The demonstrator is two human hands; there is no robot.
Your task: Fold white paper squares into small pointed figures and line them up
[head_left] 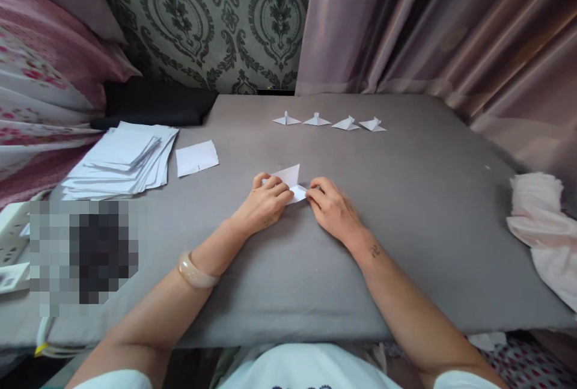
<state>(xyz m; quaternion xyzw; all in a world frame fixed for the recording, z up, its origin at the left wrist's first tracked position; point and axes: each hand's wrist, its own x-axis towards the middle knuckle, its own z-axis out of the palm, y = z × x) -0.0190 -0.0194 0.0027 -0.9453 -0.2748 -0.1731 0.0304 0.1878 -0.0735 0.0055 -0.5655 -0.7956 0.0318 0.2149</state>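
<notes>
Paper (292, 175), white and creased, sits between the fingertips of both hands, at the top of the grey table (428, 226), with one flap rising just beyond the fingers. The left hand's (267, 201) fingers are bent over its left part and press on it; the right hand's (331, 205) thumb and forefinger meet on its right corner, pinching it.

This piece looks only partly folded: it has a raised flap and a flatter part, without the compact form of those farther off. Beyond the fingers to the left lies a flat single sheet (197, 159), and farther left a loose stack (119, 163); both seem unfolded, so plenty appears left to use. Well beyond the fingers, ahead and slightly right, four small folded shapes (346, 124) sit in a row and look finished.

Left of the fingers and nearer the body, a pixelated patch (99, 251) masks whatever is there, and the power strip (12, 238) beside it is cut off. The left fingers hide part of the paper, so its creases there cannot be read. The four shapes are too small for their folds to be made out. Past the stack, whether the black thing (157, 102) is cloth or a bag is unclear.
</notes>
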